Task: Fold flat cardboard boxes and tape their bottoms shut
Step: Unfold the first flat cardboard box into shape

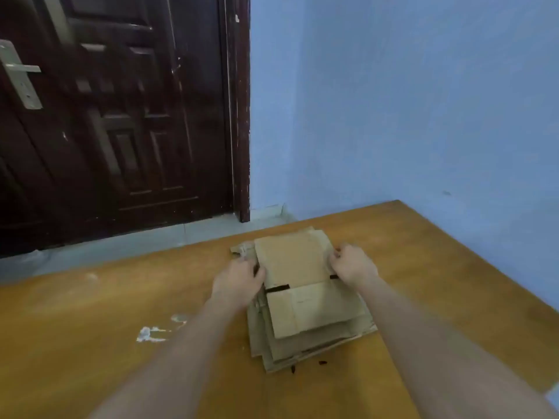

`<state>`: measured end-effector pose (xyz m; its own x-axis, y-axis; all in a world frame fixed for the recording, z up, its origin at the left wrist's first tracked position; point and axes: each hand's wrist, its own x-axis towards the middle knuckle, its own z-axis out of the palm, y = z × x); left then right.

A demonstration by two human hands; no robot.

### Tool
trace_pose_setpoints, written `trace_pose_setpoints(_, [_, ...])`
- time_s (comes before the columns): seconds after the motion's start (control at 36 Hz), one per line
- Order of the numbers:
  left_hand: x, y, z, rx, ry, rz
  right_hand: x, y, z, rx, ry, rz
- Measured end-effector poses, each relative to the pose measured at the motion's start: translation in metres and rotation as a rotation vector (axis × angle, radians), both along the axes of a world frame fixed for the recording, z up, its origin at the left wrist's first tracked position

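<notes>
**Top flat box gripped at both side edges**

The left edge of the top flat box (298, 267) is clamped by the curled left hand (240, 278). The box lies on a stack of flattened boxes (314, 343) on the wooden surface (90, 328). At 3 o'clock, its right edge is pinched by the right hand (352, 263).

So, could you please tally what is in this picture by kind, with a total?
Hands: 2, the left hand and the right hand, each gripping a side edge of the top flat box
Stacks of flat boxes: 1; the number of boxes in it cannot be told
Tables: 1
Doors: 1
Total: 5
</notes>
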<state>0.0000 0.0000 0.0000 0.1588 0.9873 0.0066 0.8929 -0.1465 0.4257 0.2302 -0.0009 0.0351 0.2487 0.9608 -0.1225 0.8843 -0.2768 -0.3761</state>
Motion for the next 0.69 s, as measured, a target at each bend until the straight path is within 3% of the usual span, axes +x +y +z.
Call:
trace_pose_setpoints(0.22, [0.006, -0.006, -0.026, 0.228, -0.072, 0.062, -0.007, -0.001, -0.034, 0.204, 0.05, -0.041])
trace_pose_setpoints(0.42, [0.006, -0.033, -0.019, 0.4, 0.068, 0.144, -0.023, -0.019, -0.034, 0.382, 0.119, -0.034])
trace_pose_setpoints(0.58, [0.006, -0.062, 0.006, 0.351, -0.173, 0.198, -0.026, -0.046, -0.011, 0.429, 0.178, -0.032])
trace_pose_setpoints(0.69, [0.006, -0.068, 0.033, 0.293, -0.373, 0.199, -0.027, -0.057, 0.01, 0.496, 0.316, -0.051])
